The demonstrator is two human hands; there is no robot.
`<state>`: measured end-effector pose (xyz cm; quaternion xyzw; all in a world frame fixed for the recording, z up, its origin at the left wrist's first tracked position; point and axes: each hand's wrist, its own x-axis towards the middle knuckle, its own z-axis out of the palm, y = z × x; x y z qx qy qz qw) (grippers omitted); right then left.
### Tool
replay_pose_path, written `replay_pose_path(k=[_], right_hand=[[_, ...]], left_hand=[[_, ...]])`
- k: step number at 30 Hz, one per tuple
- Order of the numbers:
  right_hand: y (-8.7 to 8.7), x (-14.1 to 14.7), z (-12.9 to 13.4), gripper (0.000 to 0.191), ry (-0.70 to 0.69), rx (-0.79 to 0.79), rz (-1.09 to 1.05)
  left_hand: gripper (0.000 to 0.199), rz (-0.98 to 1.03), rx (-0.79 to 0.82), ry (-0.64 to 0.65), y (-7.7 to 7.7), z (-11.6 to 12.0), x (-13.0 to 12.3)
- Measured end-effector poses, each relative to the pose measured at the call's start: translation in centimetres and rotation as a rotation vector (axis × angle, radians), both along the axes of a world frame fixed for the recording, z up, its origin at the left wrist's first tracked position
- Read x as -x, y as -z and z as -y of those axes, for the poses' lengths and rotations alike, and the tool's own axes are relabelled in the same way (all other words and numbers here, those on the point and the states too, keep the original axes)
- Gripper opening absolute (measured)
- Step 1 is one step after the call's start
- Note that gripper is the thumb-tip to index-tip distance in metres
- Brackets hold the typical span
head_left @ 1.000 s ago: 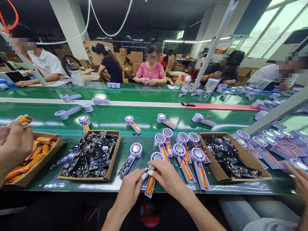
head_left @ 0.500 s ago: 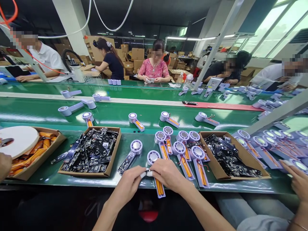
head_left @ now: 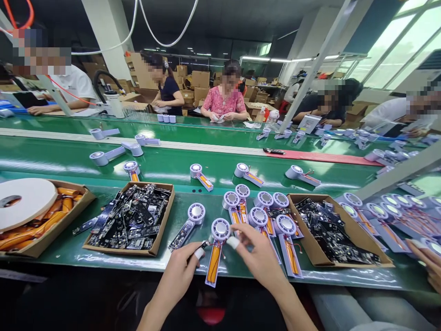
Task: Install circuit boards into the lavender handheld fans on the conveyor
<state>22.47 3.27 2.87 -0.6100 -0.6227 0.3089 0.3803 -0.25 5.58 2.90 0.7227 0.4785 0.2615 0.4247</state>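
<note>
My left hand point(head_left: 186, 266) pinches a small black circuit board point(head_left: 204, 244) between thumb and fingers, left of a lilac fan unit point(head_left: 220, 229). This unit lies at the bench's front edge, its handle pointing toward me with an orange battery point(head_left: 214, 262) and wires exposed. My right hand point(head_left: 255, 253) is beside the fan head's right side, thumb and fingers apart, with nothing visibly held. White covers sit on both thumbs. Another fan unit point(head_left: 196, 213) with a board in its handle lies to the left.
Cardboard boxes of black boards stand left point(head_left: 165, 220) and right point(head_left: 306, 250). A box of orange batteries point(head_left: 74, 207) bears a white roll point(head_left: 31, 197) at far left. Several fan units lie along the green bench point(head_left: 179, 184). A neighbour's hand point(head_left: 425, 259) is at far right.
My hands have moved apart, leaving the board in my left hand. My right hand has opened and shifted right. The near fan unit's handle now points slightly left. The view has shifted a little.
</note>
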Motion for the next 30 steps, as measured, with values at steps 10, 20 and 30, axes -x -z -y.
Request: replay_pose_path(k=[10,20,30], right_hand=[[-1.6,3.1,0.8,0.033,0.089,0.208,-0.056],[1.1,3.7,0.4,0.023,0.017,-0.426,0.361],[-1.6,3.8,0.3,0.023,-0.303,-0.442,0.638]], left_hand=[[0.026,0.007,0.027,-0.090,0.4,1.0,-0.9],[0.019,0.024,-0.017,-0.150,0.8,1.9,-1.4],[0.026,0.195,0.046,-0.186,-0.8,1.8,-2.7]])
